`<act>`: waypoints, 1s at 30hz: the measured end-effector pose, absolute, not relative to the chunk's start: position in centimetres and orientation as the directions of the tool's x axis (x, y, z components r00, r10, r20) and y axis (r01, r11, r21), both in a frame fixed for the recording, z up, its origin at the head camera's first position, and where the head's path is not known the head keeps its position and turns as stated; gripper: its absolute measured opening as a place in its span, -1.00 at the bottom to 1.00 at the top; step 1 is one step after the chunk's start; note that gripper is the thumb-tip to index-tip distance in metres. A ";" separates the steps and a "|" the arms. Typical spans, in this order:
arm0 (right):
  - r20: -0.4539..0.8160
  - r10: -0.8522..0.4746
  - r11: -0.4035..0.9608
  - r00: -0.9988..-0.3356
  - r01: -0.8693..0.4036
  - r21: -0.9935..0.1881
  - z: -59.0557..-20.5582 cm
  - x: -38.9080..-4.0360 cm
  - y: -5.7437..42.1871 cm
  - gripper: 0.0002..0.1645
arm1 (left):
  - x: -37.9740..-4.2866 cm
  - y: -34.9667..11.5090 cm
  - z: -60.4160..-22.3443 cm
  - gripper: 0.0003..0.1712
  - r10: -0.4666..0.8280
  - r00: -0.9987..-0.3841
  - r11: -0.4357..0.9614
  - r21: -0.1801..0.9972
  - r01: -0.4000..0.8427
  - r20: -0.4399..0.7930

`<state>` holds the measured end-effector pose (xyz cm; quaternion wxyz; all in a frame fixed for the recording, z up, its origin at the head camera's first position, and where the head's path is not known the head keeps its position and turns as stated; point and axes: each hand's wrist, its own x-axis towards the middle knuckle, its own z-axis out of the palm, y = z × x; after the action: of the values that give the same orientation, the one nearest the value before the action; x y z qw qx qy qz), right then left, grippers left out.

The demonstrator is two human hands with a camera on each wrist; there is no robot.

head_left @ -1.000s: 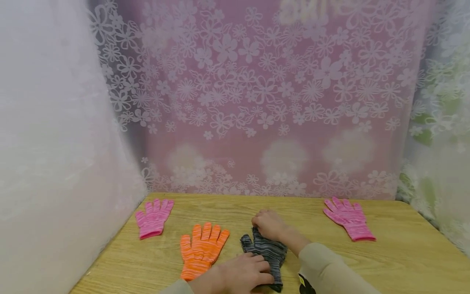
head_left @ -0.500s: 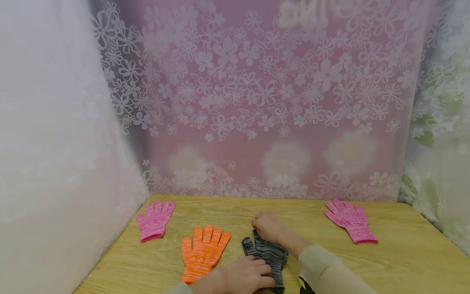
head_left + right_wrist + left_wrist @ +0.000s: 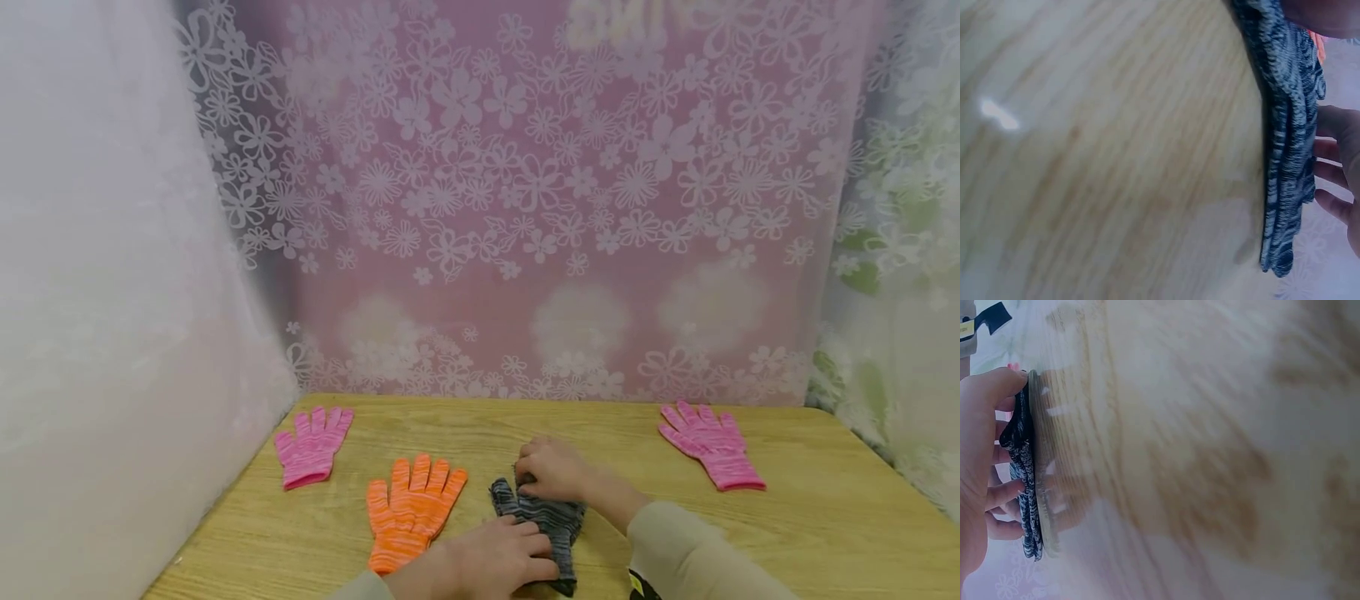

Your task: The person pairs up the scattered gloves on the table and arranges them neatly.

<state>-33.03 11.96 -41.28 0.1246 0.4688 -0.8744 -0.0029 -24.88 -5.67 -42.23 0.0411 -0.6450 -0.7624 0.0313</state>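
A dark grey-and-black striped knit glove point(image 3: 551, 517) lies on the table under both hands, partly covered by them. My left hand point(image 3: 498, 554) rests over its cuff end. In the left wrist view the thumb of my left hand point(image 3: 975, 444) is at the cuff's edge while the other fingers touch the glove point(image 3: 1025, 469) from above. Over the far, finger end of the glove is my right hand point(image 3: 551, 468), its fingers bent down. The right wrist view has my right hand point(image 3: 1350, 169) touching the top of the glove point(image 3: 1291, 156), which looks layered from the side.
Just left of the dark glove lies an orange striped glove point(image 3: 412, 512). One pink glove point(image 3: 313, 446) is at the table's back left, another pink glove point(image 3: 715, 446) at the back right. A flowered curtain point(image 3: 540, 208) hangs behind the wooden table point(image 3: 840, 517).
My right hand has shifted slightly toward me over the dark glove's fingers. My left hand stays on the cuff end. The other gloves have not moved.
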 end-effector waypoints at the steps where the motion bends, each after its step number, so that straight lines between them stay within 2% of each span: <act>1: 0.220 -0.820 0.559 -0.527 -0.822 0.113 -41.4 -33.0 12.0 -0.94 | -24.9 -5.7 -42.2 -0.60 0.986 -0.164 0.165 -0.100 0.981 0.020; 8: 0.232 -0.819 0.545 -0.525 -0.838 0.029 -41.5 -33.2 12.3 -0.92 | -24.9 -5.7 -42.3 -0.63 0.985 -0.165 0.169 -0.120 0.978 0.043; 16: 0.168 -0.842 0.526 -0.513 -0.850 0.040 -41.4 -33.3 12.2 -0.92 | -24.9 -5.7 -42.3 -0.62 0.988 -0.152 0.155 -0.115 0.981 0.036; 25: 0.234 -0.849 0.494 -0.474 -0.869 0.031 -40.8 -32.5 11.1 -0.90 | -24.9 -5.8 -42.4 -0.60 0.988 -0.149 0.153 -0.123 0.981 0.040; 30: 0.239 -0.848 0.495 -0.474 -0.868 0.032 -40.2 -32.1 9.7 -0.87 | -24.8 -5.8 -42.4 -0.61 0.988 -0.137 0.144 -0.125 0.982 0.064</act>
<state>-32.07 9.67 -40.24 0.1121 0.5005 -0.8572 0.0466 -24.83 -5.85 -42.40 0.0655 -0.6537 -0.7535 0.0262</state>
